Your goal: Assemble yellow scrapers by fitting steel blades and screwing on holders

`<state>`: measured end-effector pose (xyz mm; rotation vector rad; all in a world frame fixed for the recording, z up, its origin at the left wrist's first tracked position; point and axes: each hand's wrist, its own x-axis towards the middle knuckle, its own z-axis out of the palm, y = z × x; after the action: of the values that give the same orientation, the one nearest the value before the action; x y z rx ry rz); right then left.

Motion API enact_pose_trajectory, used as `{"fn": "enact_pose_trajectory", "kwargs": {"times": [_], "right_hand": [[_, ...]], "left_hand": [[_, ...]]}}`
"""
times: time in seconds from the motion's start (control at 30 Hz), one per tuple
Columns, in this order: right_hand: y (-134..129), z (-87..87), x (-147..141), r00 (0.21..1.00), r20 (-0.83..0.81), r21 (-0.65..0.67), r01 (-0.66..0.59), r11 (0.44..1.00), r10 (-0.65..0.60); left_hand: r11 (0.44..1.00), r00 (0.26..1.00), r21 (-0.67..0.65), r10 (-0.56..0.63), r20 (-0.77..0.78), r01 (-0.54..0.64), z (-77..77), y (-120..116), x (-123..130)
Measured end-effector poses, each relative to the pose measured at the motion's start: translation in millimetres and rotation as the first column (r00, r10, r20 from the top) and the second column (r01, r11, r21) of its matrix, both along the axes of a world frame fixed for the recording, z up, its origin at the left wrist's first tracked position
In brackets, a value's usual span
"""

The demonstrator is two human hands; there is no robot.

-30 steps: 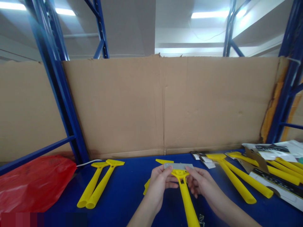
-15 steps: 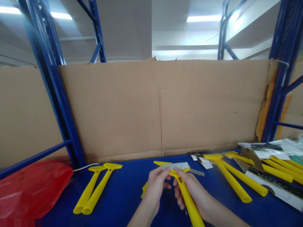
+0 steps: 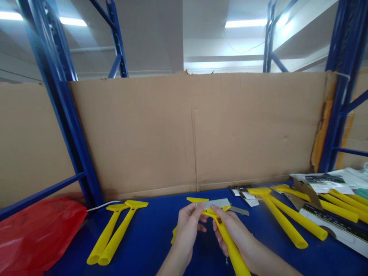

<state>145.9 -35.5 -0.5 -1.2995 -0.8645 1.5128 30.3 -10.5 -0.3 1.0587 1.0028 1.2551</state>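
Observation:
In my right hand point(image 3: 236, 230) is a yellow scraper point(image 3: 230, 245), gripped near its neck, with the handle sloping down toward me. A flat grey metal blade point(image 3: 217, 202) lies along the scraper's wide head. My left hand point(image 3: 185, 228) pinches the left end of that blade against the head, while my right thumb presses near the middle. Behind my hands, partly covered, lies another yellow piece point(image 3: 195, 199). A second metal strip point(image 3: 240, 211) rests on the blue tabletop point(image 3: 155, 230) just right of the head.
Two yellow scrapers point(image 3: 123, 226) lie at left, near a red plastic bag point(image 3: 37, 234). On the right are more yellow scrapers point(image 3: 284, 214), small black-and-white packets point(image 3: 248, 196) and a white-and-black box point(image 3: 336, 230). A cardboard panel point(image 3: 143, 134) and blue rack posts point(image 3: 77, 145) bound the back.
The blade and scraper head have shifted slightly, and my left fingers have slid a little left along the blade. Both hands keep their hold.

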Motion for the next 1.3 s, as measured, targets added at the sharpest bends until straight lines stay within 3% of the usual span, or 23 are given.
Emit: {"fn": "enact_pose_trajectory", "kwargs": {"times": [0.27,0.47,0.83,1.03,1.17,1.23,1.3], "right_hand": [[7,5.5,-11,1.000,-0.020,0.046,-0.016,0.999,0.017],[6,2.9,-12,0.999,-0.042,0.069,0.015,0.998,-0.012],[5,7.7,2,0.988,-0.150,-0.027,0.025,0.999,-0.029],[6,11.1,22,0.974,-0.206,-0.034,0.091,0.995,-0.096],[9,9.9,28,0.973,-0.194,-0.035,0.124,0.992,-0.128],[10,9.3,29,0.975,-0.182,-0.043,0.122,0.992,-0.128],[11,8.4,29,0.977,-0.174,-0.032,0.121,0.992,-0.125]], "left_hand": [[0.996,0.995,0.016,0.093,0.030,-0.093,-7.4,10,-7],[0.998,0.994,-0.050,0.053,0.095,-0.049,-6.6,8,-6],[0.997,0.997,-0.043,0.060,0.043,-0.058,-7.6,5,-3],[0.998,0.995,0.010,0.055,-0.079,-0.054,-10.3,5,-3],[0.990,0.975,0.117,0.097,-0.200,-0.075,-14.0,12,-9],[0.973,0.940,0.211,0.151,-0.305,-0.088,-15.7,16,-15],[0.939,0.859,0.328,0.248,-0.448,-0.100,-16.6,19,-23]]}}
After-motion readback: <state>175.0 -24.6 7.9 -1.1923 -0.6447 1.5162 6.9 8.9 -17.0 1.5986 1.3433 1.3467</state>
